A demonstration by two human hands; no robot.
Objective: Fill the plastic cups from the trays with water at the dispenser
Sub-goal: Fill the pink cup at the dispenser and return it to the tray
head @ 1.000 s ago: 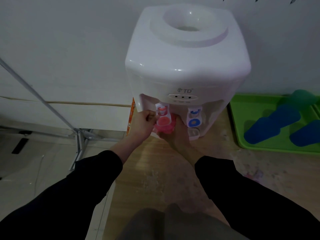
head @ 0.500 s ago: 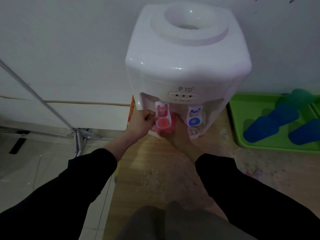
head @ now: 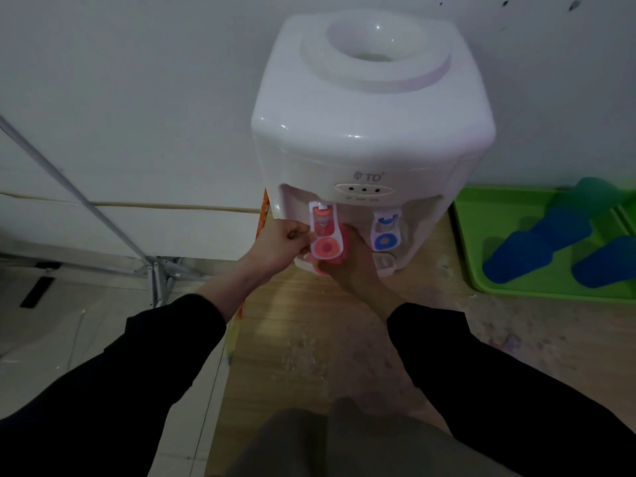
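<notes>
- Barely any change from a second ago: both hands stay put at the dispenser (head: 371,132).
- Left hand (head: 278,247) pinches the red tap (head: 325,232), fingers curled tight.
- Right hand (head: 354,266) wraps the pink cup (head: 340,258) under that tap; water level hidden.
- Blue cups (head: 519,256) wait on the tray (head: 481,215).
- Risk: overfill, since the tap blocks the view.

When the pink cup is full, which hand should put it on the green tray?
Probably the right hand. It holds the pink cup under the red tap, and the green tray lies on its side. The left hand is at the tap.
</notes>
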